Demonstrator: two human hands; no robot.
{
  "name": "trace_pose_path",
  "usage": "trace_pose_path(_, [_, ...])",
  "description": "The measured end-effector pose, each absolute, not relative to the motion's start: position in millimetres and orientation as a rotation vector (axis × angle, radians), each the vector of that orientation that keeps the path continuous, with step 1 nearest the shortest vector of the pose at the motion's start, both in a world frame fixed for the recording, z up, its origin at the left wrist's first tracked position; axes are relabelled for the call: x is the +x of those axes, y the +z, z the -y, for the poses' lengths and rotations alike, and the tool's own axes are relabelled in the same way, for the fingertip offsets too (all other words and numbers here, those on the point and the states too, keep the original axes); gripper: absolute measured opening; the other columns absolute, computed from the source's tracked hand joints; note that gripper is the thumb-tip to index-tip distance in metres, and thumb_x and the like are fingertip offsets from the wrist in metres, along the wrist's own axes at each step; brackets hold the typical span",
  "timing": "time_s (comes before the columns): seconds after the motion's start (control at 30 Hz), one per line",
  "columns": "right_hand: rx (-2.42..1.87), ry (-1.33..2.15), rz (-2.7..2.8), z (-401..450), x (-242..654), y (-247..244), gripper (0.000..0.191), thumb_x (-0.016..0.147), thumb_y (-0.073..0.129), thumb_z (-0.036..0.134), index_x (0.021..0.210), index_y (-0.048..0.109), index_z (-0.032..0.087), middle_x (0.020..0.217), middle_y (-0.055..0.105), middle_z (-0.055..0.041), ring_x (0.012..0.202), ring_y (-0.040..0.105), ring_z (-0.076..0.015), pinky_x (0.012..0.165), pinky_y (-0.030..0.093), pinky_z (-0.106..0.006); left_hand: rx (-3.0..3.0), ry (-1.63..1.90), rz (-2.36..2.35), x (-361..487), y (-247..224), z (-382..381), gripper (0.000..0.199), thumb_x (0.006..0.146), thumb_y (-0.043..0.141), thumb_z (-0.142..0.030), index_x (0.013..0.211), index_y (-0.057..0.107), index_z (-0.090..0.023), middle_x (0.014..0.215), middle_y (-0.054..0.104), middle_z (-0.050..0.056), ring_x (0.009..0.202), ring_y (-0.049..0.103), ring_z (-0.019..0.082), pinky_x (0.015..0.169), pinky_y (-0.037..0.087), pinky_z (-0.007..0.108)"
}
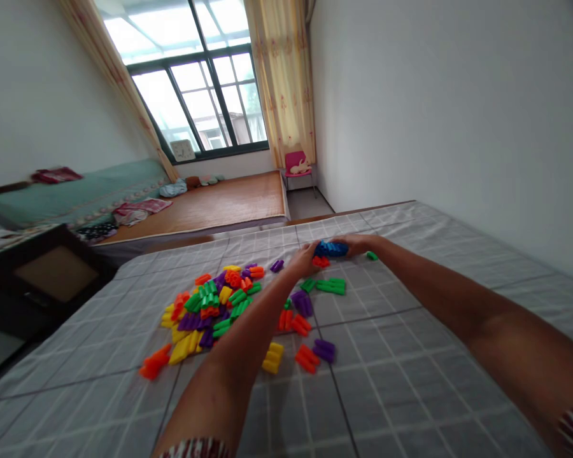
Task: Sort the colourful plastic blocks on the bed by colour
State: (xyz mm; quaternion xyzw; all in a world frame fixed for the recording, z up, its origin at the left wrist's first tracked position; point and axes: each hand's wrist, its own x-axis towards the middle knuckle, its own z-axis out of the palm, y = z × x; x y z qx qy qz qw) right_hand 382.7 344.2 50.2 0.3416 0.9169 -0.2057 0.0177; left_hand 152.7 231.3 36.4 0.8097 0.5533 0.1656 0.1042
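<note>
Blue plastic toy building blocks [332,249] lie together at the far part of the bed, between my two hands. My left hand [307,256] closes on their left end, and my right hand [357,244] closes on their right end; some fingertips are hidden. Just below the blue blocks are orange blocks [321,261]. Nearer to me lie green blocks [331,286], with a purple block [302,303] close by. A small green block [372,256] rests beside my right wrist.
A heap of mixed yellow, orange, green and purple blocks [205,312] spreads left of my left forearm. Loose orange blocks [307,359] lie nearer on the grey checked sheet [386,394]. A white wall [439,114] borders the right side. A dark cabinet [42,280] stands at left.
</note>
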Motion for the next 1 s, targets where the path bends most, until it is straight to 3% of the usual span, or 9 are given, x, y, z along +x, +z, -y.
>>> trace_pose_path(0.23, [0.866,-0.768,-3.011,-256,293,46,0.077,0.065,0.070,0.015,0.139,0.049,0.019,0.120,0.066,-0.0076,0.097,0.064,-0.0226,0.084,0.050,-0.028,2.506,0.436,-1.763,76,61,-134,0.065,0.076,0.063,-0.023,0.138,0.043,-0.025,0.132,0.055,0.009,0.120,0.053,0.024,0.102,0.043,0.038])
trace_pose_path(0.43, [0.858,-1.063,-3.137,-190,194,48,0.058,0.071,0.073,0.019,0.127,0.060,0.025,0.116,0.068,-0.0052,0.103,0.063,-0.0252,0.089,0.051,-0.034,2.438,0.306,-2.092,8,91,-58,0.047,0.080,0.060,-0.024,0.126,0.055,-0.027,0.132,0.056,0.006,0.121,0.051,0.023,0.102,0.042,0.038])
trace_pose_path(0.57, [0.911,-1.431,-3.036,-158,143,67,0.060,0.076,0.070,0.021,0.133,0.053,0.021,0.126,0.062,-0.0096,0.110,0.060,-0.0250,0.092,0.051,-0.036,2.249,0.297,-2.373,-33,99,-29,0.035,0.087,0.052,-0.031,0.120,0.061,-0.029,0.130,0.058,0.005,0.118,0.054,0.024,0.099,0.045,0.039])
trace_pose_path(0.67, [0.665,-1.862,-2.880,-140,127,87,0.062,0.083,0.064,0.030,0.141,0.043,0.024,0.143,0.049,-0.0097,0.118,0.056,-0.0223,0.091,0.052,-0.034,2.065,0.369,-2.526,-56,99,-13,0.037,0.088,0.050,-0.031,0.123,0.059,-0.028,0.130,0.058,0.005,0.117,0.054,0.023,0.098,0.046,0.038])
trace_pose_path(0.77, [0.561,-2.012,-2.840,-142,140,106,0.058,0.087,0.059,0.040,0.141,0.043,0.027,0.150,0.041,-0.0078,0.124,0.050,-0.0231,0.090,0.053,-0.035,2.012,0.518,-2.579,-63,99,0,0.042,0.088,0.048,-0.028,0.129,0.055,-0.025,0.133,0.056,0.006,0.120,0.051,0.024,0.100,0.044,0.039])
trace_pose_path(0.87, [0.850,-1.815,-3.008,-169,187,115,0.050,0.092,0.051,0.039,0.139,0.047,0.024,0.145,0.046,-0.0081,0.124,0.050,-0.0236,0.095,0.050,-0.039,2.100,0.707,-2.546,-44,101,7,0.043,0.089,0.046,-0.025,0.131,0.053,-0.023,0.138,0.052,0.007,0.125,0.047,0.024,0.104,0.042,0.041])
trace_pose_path(1.0, [1.603,-0.922,-3.085,-212,294,106,0.043,0.095,0.046,0.032,0.136,0.052,0.020,0.140,0.052,-0.0101,0.123,0.050,-0.0232,0.107,0.038,-0.038,2.433,0.794,-2.167,19,96,10,0.037,0.093,0.040,-0.027,0.126,0.057,-0.026,0.138,0.053,0.004,0.129,0.044,0.020,0.111,0.035,0.039])
